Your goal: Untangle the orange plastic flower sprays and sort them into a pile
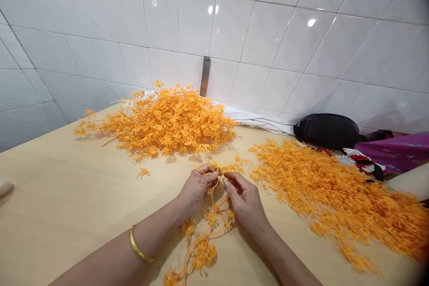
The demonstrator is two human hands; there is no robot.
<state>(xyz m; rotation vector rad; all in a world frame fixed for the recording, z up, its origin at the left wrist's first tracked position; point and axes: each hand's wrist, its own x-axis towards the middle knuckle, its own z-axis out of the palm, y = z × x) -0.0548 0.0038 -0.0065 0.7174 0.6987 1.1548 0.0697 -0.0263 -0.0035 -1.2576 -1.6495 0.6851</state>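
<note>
So we've got both hands out in front of us over a pale wood-look surface (83,192), busy with a stringy orange sprig (212,219). It looks like a plastic flower stem, with thin stalks and little spiky blooms. The top end sits up at our fingers, and the rest trails down between our forearms toward the near edge of our view.

Our left hand (197,186) has thumb and fingers pinching the sprig near its top. On our right hand (247,196), the thumb and index finger come close together right by the same spot, but we can't tell whether a bit of stem is caught between them. There's a gold bangle (136,246) on our left arm.

Behind the hands, a bit to the left, there's a big bushy heap (174,120) of the same orange stuff, with one loose bit (143,173) lying just in front of it. Over on the right we've got a flatter, spread-out pile (335,187), running toward the right edge of our view.

Along the back there's some white cloth (254,118) by the tiled wall (241,31), a metal strip (205,76) upright against the tiles, a black pouch (328,129) and some purple fabric (398,149) beyond the right pile.
</note>
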